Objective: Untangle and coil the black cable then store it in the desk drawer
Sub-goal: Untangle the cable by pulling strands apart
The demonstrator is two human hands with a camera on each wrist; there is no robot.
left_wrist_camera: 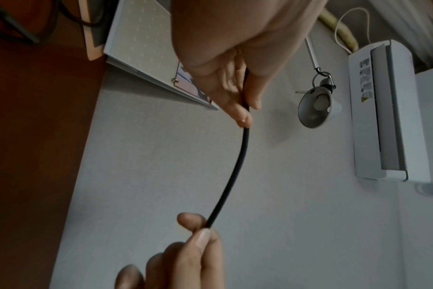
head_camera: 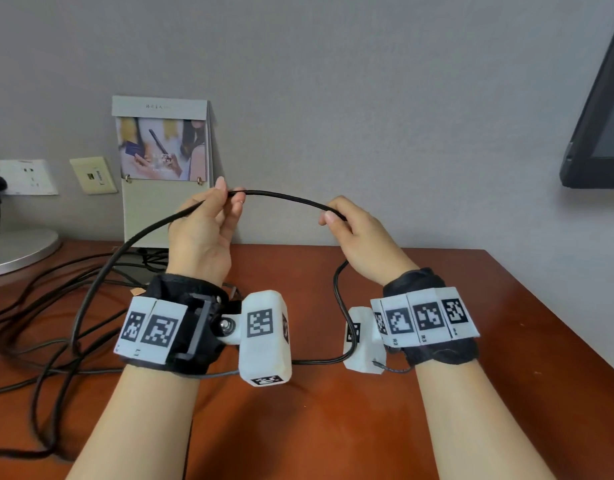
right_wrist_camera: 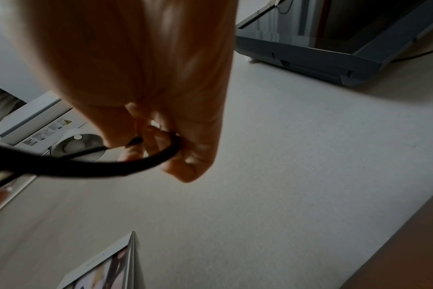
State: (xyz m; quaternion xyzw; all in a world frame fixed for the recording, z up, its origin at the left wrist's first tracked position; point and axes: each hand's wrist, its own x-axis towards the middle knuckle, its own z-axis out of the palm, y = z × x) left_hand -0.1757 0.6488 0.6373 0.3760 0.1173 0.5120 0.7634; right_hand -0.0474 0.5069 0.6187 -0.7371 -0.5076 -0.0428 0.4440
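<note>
We held the black cable [head_camera: 284,196] raised above the wooden desk [head_camera: 471,358], a short arched span of it running between our two hands in front of the grey wall. Our left hand [head_camera: 203,233] pinched it between thumb and fingertips [left_wrist_camera: 242,115], palm turned toward us, and from that grip the cable swept down to the left in a wide loop and onto the desk. Our right hand [head_camera: 359,237] was closed round the other end of the span, thumb [left_wrist_camera: 200,237] pressed on top; below that hand the cable dropped, curved down beside the right wrist and ran back along the desk toward the left. In the right wrist view the cable [right_wrist_camera: 91,168] curled through the clenched fingers, though blur hid exactly how they lay.

On the left part of the desk lay several more dark cords [head_camera: 39,341], crossing one another. A standing card display [head_camera: 165,168] leaned against the wall behind our left hand, with two wall socket plates [head_camera: 21,176] to its left, one with a black plug in it. The round base of a lamp [head_camera: 18,249] sat at the far left, and a dark monitor [head_camera: 599,126] hung at the right edge.
</note>
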